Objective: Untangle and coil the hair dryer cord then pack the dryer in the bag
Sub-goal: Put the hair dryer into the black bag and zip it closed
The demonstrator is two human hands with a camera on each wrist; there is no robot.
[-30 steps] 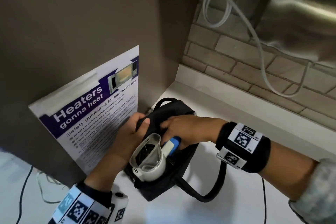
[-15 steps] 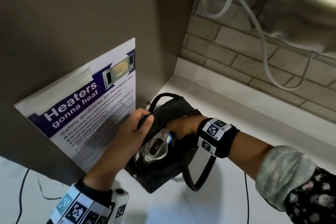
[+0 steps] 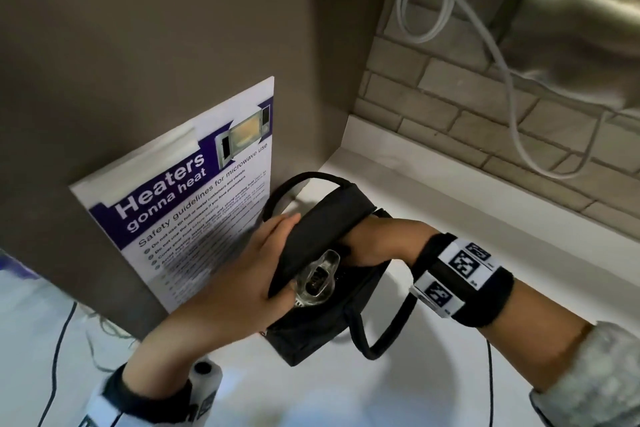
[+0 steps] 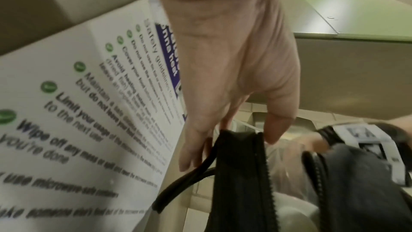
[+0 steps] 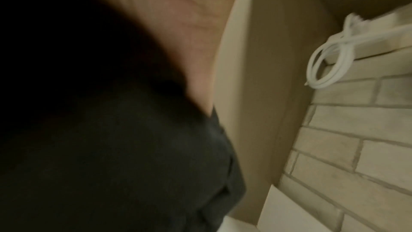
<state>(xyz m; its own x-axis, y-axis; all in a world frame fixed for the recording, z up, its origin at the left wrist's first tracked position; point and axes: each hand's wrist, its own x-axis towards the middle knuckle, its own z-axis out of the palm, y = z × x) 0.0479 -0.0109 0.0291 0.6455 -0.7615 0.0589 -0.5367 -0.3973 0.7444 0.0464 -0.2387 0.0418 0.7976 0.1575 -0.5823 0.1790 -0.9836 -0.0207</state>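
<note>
A black zip bag [image 3: 329, 333] stands open on the white counter [image 3: 450, 218]. The hair dryer [image 3: 317, 279] lies in its mouth, with only the clear nozzle end showing. My left hand [image 3: 277, 253] grips the bag's left rim and holds it up; the left wrist view shows thumb and fingers of this left hand [image 4: 234, 138] pinching the zipper edge [image 4: 260, 165]. My right hand [image 3: 370, 243] reaches into the bag beside the dryer. Its fingers are hidden under the flap. The right wrist view shows only palm [image 5: 178, 33] and dark bag fabric [image 5: 133, 147].
A microwave-safety poster [image 3: 180, 198] leans on the brown wall just left of the bag. A white cable [image 3: 498, 55] loops down the brick wall beside a steel appliance [image 3: 581, 28]. One bag strap [image 3: 388, 333] loops onto the counter. Thin black cables [image 3: 59, 350] trail at the near edge.
The dryer has sunk deeper into the bag and its blue part is out of sight. My right hand has gone in with it, and my left hand has lifted the rim higher.
</note>
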